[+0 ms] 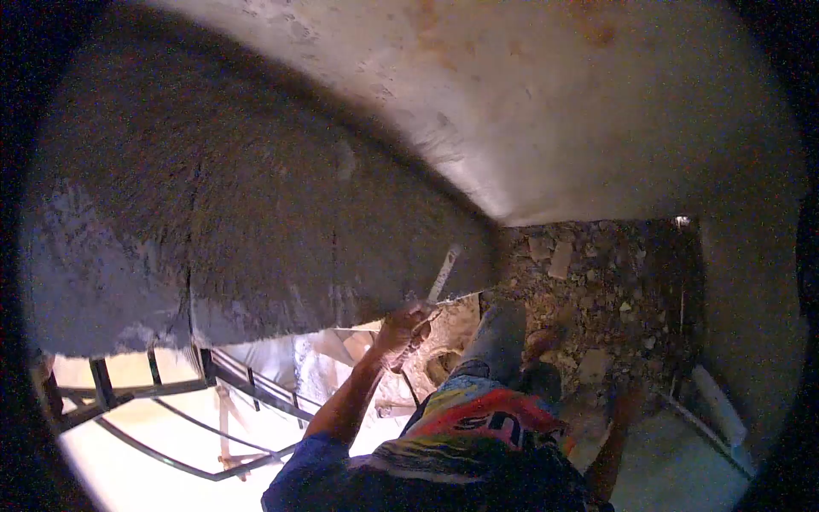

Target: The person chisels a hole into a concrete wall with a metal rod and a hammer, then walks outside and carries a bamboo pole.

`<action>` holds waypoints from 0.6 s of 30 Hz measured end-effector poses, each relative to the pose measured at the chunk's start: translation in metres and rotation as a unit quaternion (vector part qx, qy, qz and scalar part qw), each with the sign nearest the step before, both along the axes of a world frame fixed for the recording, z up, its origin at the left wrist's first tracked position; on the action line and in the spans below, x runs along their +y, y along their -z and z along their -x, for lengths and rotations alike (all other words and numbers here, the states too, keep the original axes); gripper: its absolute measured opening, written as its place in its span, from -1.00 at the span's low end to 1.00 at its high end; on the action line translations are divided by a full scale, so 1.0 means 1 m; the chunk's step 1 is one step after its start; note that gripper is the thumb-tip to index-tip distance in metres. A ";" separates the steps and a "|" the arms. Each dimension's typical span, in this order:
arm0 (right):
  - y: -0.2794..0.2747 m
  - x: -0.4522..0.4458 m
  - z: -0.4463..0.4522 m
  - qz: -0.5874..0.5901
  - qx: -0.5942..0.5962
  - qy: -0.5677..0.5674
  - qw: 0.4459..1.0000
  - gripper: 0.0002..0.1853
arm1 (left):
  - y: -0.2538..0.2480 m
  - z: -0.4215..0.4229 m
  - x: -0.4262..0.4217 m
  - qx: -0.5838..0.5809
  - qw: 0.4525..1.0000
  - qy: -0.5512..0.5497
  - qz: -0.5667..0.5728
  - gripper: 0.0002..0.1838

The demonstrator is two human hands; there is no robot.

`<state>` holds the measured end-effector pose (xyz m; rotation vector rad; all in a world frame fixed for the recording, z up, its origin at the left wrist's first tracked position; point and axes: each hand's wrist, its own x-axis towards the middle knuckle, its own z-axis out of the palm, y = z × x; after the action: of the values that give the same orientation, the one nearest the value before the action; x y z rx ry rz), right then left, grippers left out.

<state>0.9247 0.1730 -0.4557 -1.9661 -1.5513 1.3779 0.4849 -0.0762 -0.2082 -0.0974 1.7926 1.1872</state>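
Note:
My left hand (403, 333) is closed round the lower end of a narrow, pale strip (444, 275) with marks along it. The strip slants up over the lower edge of a dark, rough grey surface (273, 213). On the right, my right hand (630, 403) hangs low beside my body in dim light; its fingers are too dark and blurred to make out.
Rubble and broken stones (589, 282) cover the ground ahead of my feet. A pale wall (597, 102) rises beyond. Dark metal bars (162, 391) stand at the lower left. A long pale board (721, 405) leans at the lower right.

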 end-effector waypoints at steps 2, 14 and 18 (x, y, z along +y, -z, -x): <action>-0.001 0.017 0.003 0.003 0.010 -0.015 1.000 -0.56 | -0.007 -0.004 0.001 0.020 0.999 -0.046 0.000 -0.75; 0.006 0.109 0.076 0.011 0.082 -0.086 0.993 -0.61 | 0.003 0.004 0.076 -0.004 0.946 -0.177 -0.273 -0.75; 0.004 0.141 0.116 0.033 0.093 -0.136 0.986 -0.62 | 0.001 0.011 0.125 -0.009 0.910 -0.271 -0.315 -0.73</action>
<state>0.8088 0.3142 -0.4598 -1.6482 -1.7536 1.6849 0.4740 0.0490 -0.2095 -0.2352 1.3113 2.1052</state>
